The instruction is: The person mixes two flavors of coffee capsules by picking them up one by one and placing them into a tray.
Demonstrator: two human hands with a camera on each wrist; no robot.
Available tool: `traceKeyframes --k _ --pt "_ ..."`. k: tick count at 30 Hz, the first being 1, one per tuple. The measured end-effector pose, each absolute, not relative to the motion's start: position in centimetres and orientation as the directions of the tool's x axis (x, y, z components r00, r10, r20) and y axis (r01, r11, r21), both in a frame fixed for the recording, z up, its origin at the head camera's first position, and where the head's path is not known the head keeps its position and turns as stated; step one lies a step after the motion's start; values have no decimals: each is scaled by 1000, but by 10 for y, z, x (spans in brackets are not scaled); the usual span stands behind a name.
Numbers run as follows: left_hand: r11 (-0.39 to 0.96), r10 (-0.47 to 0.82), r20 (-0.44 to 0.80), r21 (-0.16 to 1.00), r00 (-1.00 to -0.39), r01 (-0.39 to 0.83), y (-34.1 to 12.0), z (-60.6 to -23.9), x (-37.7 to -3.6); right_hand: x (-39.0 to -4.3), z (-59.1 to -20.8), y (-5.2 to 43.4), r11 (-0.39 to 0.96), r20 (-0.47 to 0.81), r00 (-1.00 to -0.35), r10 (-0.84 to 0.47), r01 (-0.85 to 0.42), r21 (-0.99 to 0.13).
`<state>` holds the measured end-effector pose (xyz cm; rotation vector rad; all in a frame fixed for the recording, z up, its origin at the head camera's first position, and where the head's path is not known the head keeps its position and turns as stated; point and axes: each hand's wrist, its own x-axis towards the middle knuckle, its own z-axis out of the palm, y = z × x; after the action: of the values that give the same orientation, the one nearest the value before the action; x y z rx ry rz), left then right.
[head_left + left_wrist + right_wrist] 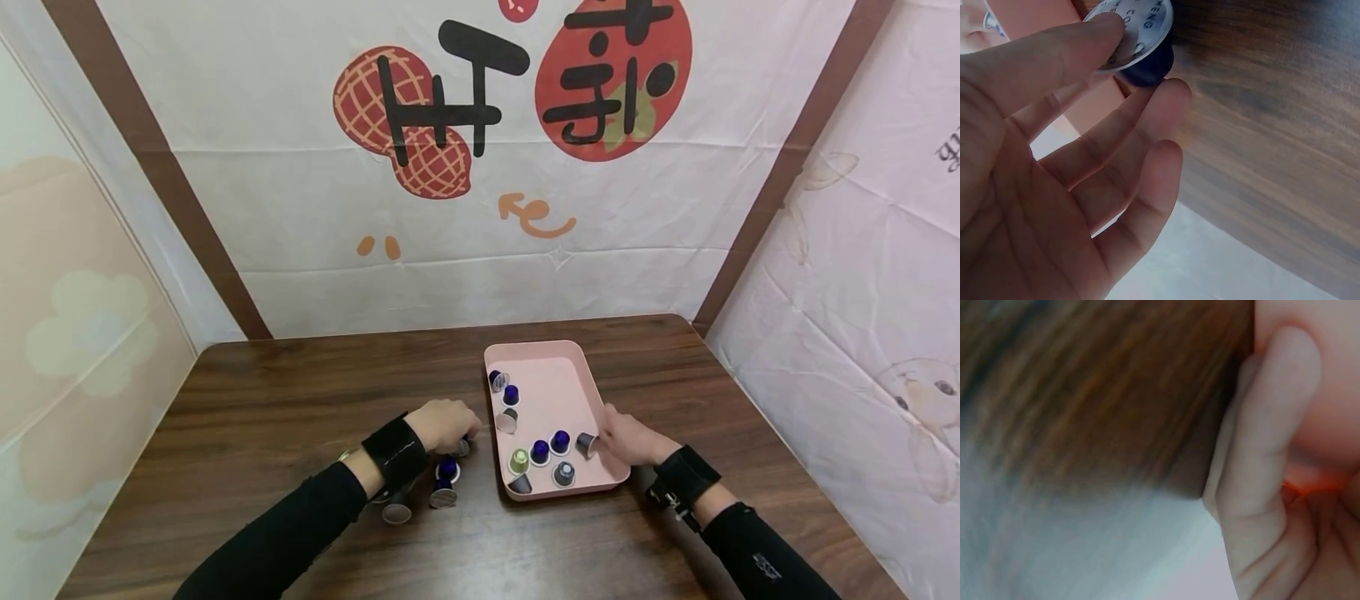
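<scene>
L hand's (1041,194) thumb covered pt of the blue capsule's (1150,65) lid lettering, top edge cropping it too! R wrist view: R hand (1266,481) and pink tray (1335,381) cut off, table (1116,406) blurred. Head view: L wristband (396,452) hid pt of nearby capsules (397,512); sleeve logo (767,567) too sm. to read.

The tray (551,387) looks like smooth matt plastic; the counter (337,392) is wood-grained with a soft sheen. The blue coffee capsule (1149,67) looks glossy, its lid (1150,22) foil-like. The wall hanging (450,287) resembles creased cloth.
</scene>
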<state>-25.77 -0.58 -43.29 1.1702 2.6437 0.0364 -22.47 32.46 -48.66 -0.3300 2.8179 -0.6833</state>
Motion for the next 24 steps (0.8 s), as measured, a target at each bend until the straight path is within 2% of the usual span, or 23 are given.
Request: traceKeyframes --k 11,19,24 --pt "722 682 -257 93 -684 685 0 -437 -262 -225 -489 325 868 -173 -950 -259 -150 -473" --pt "716 687 -256 77 -680 694 0 -437 -266 -225 -486 324 860 -130 -950 -284 -192 -473" --pt "689 721 -221 122 -657 715 -3 -434 -268 -225 -485 325 865 -145 -952 -269 -172 -472"
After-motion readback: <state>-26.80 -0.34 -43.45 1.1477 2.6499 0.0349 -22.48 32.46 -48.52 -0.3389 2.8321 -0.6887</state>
